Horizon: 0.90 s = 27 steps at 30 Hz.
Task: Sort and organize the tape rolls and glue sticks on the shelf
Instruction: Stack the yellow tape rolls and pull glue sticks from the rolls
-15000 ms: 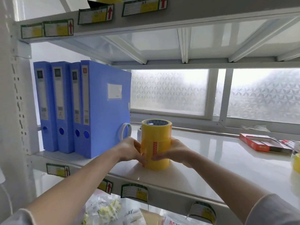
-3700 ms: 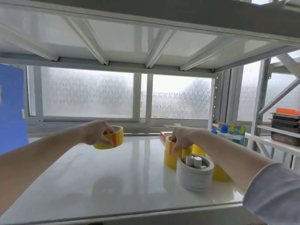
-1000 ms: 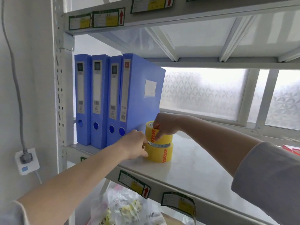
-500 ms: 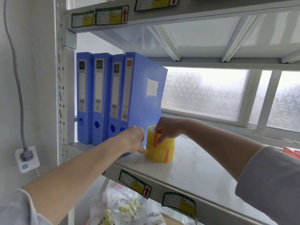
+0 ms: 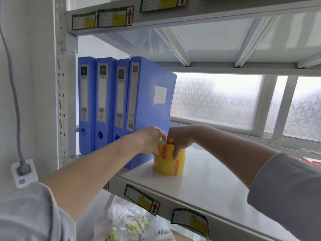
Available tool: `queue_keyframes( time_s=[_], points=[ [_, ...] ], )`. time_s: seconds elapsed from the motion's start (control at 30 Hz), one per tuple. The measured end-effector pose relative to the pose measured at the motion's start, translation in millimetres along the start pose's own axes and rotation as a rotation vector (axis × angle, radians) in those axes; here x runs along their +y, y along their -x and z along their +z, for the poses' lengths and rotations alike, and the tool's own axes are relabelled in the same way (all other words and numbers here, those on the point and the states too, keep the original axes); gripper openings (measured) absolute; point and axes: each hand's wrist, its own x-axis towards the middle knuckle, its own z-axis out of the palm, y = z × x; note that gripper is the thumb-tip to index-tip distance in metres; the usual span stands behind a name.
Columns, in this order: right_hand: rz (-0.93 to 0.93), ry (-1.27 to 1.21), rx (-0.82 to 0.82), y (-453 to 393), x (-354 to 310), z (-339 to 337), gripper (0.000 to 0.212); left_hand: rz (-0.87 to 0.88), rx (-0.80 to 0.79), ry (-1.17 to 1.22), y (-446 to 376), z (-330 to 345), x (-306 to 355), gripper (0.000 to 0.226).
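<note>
Fingers of both hands curl over the top translucent yellow tape roll (image 5: 171, 150): left hand (image 5: 149, 140) at its rim, right hand (image 5: 178, 138) reaching into its core, likely squaring it on the 2nd yellow roll (image 5: 167, 166) beneath, beside 4 blue plastic file boxes (image 5: 147, 105) on the white metal shelf (image 5: 208, 180).
</note>
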Motion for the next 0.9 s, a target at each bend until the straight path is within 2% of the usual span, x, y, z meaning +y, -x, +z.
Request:
queue_keyframes(
  time_s=[0.1, 0.27, 0.47, 0.9],
  points=[
    [-0.005, -0.014, -0.024, -2.1, 1.9, -1.3, 0.050, 0.001, -0.094, -0.085, -8.3, -4.0, 6.5, 0.054],
    [-0.012, -0.033, -0.025, -3.9, 7.5, 2.7, 0.051, 0.011, -0.170, -0.151, -18.5, -6.7, 9.2, 0.065],
    [-0.039, -0.034, -0.019, -8.6, 5.9, 14.9, 0.074, 0.012, -0.214, -0.184, -22.8, -11.0, 15.1, 0.073],
    [-0.053, -0.034, 0.010, -4.5, 5.5, 16.9, 0.071, -0.003, -0.220, -0.196, -22.6, -12.0, 21.4, 0.074]
  ],
)
